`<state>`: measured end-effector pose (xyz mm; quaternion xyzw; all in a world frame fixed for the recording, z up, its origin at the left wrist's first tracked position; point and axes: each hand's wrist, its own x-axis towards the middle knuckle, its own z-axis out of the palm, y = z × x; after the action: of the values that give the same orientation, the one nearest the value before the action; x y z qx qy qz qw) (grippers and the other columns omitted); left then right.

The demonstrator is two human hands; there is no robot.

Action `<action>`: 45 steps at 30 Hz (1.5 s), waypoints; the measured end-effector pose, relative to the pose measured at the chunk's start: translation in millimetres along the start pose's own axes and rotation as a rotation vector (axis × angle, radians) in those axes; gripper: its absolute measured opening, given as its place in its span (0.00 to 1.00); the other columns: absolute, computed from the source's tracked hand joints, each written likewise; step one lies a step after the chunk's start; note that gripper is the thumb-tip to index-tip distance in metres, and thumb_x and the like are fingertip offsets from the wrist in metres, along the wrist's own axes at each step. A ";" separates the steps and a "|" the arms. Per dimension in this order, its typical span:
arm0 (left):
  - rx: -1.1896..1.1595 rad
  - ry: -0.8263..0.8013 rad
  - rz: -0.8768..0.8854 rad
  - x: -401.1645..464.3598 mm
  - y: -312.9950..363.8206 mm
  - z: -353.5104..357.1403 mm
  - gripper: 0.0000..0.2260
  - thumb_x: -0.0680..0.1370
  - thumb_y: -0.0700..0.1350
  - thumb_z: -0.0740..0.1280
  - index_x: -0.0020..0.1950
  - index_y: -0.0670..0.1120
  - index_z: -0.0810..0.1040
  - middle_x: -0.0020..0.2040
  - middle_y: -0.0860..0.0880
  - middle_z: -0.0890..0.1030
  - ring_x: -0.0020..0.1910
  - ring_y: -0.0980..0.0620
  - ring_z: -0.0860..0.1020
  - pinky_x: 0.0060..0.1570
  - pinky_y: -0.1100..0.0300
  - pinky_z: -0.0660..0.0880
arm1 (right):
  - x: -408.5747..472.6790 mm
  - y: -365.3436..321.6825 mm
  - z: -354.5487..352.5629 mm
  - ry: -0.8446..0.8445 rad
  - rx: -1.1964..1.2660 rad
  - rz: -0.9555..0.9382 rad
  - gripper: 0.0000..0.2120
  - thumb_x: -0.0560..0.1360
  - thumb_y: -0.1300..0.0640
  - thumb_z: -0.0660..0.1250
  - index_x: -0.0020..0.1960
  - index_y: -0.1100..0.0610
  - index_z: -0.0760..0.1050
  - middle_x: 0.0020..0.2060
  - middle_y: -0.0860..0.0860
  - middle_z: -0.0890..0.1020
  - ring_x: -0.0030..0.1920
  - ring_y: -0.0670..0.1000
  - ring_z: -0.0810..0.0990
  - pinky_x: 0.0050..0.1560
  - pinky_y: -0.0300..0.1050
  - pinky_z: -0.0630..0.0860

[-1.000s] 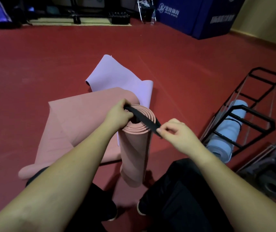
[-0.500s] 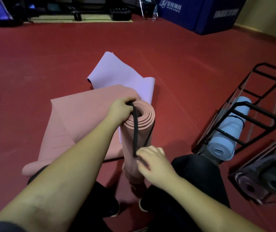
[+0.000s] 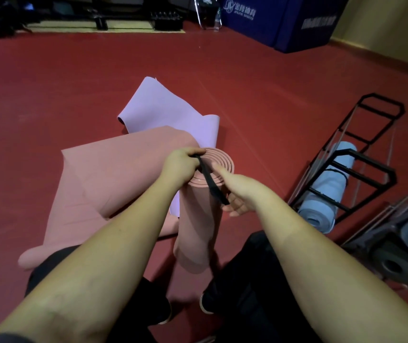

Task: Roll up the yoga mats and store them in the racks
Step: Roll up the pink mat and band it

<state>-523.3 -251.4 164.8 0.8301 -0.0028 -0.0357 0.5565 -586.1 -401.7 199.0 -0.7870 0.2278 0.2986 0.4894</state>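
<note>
A rolled pink yoga mat (image 3: 198,226) stands upright on the red floor between my legs. My left hand (image 3: 180,167) grips its top rim and pins one end of a black strap (image 3: 211,185) there. The strap runs across the roll's spiral end toward my right hand (image 3: 235,191), which holds its other end beside the roll, palm turned up. Another pink mat (image 3: 104,184) lies unrolled to the left, and a lilac mat (image 3: 163,112) lies loosely curled behind it.
A black metal rack (image 3: 361,167) stands at the right with a rolled light-blue mat (image 3: 326,194) in it. A second rack (image 3: 406,243) at the lower right holds grey rolled mats. Blue padded blocks (image 3: 279,21) and gym gear line the far wall.
My right hand rose from the side of the roll up to its top, carrying the strap end across the spiral end. The left hand kept its grip on the rim.
</note>
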 end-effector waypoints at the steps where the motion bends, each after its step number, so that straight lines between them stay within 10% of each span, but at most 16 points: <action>1: 0.021 0.007 0.008 0.5 -1.5 2.4 0.17 0.74 0.35 0.66 0.59 0.49 0.84 0.55 0.51 0.84 0.52 0.56 0.79 0.56 0.65 0.73 | 1.5 -3.2 -0.1 0.003 -0.028 0.003 0.34 0.75 0.27 0.54 0.59 0.57 0.73 0.44 0.54 0.79 0.34 0.52 0.79 0.36 0.44 0.76; 5: -0.121 0.085 0.024 -6.4 -1.5 1.3 0.09 0.79 0.42 0.67 0.55 0.51 0.85 0.47 0.57 0.83 0.47 0.60 0.78 0.44 0.77 0.70 | 9.3 -9.5 1.0 0.052 -0.041 -0.008 0.28 0.76 0.33 0.54 0.55 0.56 0.75 0.40 0.53 0.79 0.28 0.50 0.75 0.35 0.42 0.76; 11: -0.352 0.069 0.022 -29.1 -40.2 -21.7 0.12 0.75 0.45 0.62 0.45 0.58 0.83 0.53 0.59 0.84 0.52 0.56 0.79 0.62 0.50 0.73 | 17.7 -8.5 -9.4 0.079 -0.009 -0.009 0.25 0.77 0.37 0.53 0.47 0.57 0.74 0.36 0.57 0.78 0.20 0.47 0.69 0.33 0.41 0.77; 16: -0.376 0.159 0.095 -37.9 -62.6 -39.1 0.13 0.78 0.38 0.61 0.41 0.53 0.79 0.49 0.59 0.83 0.53 0.60 0.79 0.60 0.59 0.74 | 25.4 -16.1 -8.8 0.100 -0.024 -0.024 0.24 0.77 0.37 0.53 0.54 0.57 0.74 0.37 0.56 0.78 0.21 0.48 0.69 0.31 0.42 0.78; 24: -0.804 0.327 -0.198 -22.0 -43.7 -19.1 0.11 0.86 0.46 0.55 0.46 0.46 0.72 0.42 0.46 0.76 0.37 0.53 0.76 0.30 0.65 0.74 | 35.7 -21.9 1.6 0.074 -0.109 -0.039 0.33 0.75 0.34 0.52 0.62 0.60 0.74 0.40 0.59 0.82 0.19 0.47 0.69 0.30 0.42 0.78; 32: -1.055 0.538 -0.347 -14.8 -36.7 10.6 0.12 0.85 0.48 0.58 0.48 0.48 0.78 0.48 0.47 0.83 0.47 0.51 0.81 0.54 0.56 0.78 | 24.0 -16.5 5.8 0.070 -0.218 -0.014 0.28 0.76 0.32 0.55 0.55 0.56 0.72 0.41 0.62 0.85 0.22 0.50 0.71 0.35 0.45 0.79; 39: -1.133 0.454 -0.482 -1.8 -37.5 10.6 0.12 0.85 0.45 0.59 0.47 0.42 0.76 0.42 0.45 0.81 0.42 0.49 0.79 0.43 0.58 0.79 | 27.6 -17.6 -12.7 0.035 -0.190 -0.002 0.32 0.74 0.31 0.57 0.58 0.58 0.76 0.41 0.62 0.86 0.25 0.50 0.72 0.38 0.46 0.79; 45: -0.917 0.507 -0.382 -3.3 -48.0 24.8 0.15 0.83 0.52 0.59 0.42 0.49 0.78 0.40 0.50 0.82 0.44 0.50 0.79 0.57 0.52 0.76 | 32.6 -0.9 6.3 0.205 -0.061 -0.113 0.38 0.74 0.25 0.52 0.59 0.60 0.71 0.43 0.59 0.81 0.34 0.59 0.84 0.45 0.58 0.83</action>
<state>-529.9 -255.9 111.2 0.4712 0.2976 0.0674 0.8275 -563.6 -397.7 174.7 -0.8395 0.2228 0.1954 0.4554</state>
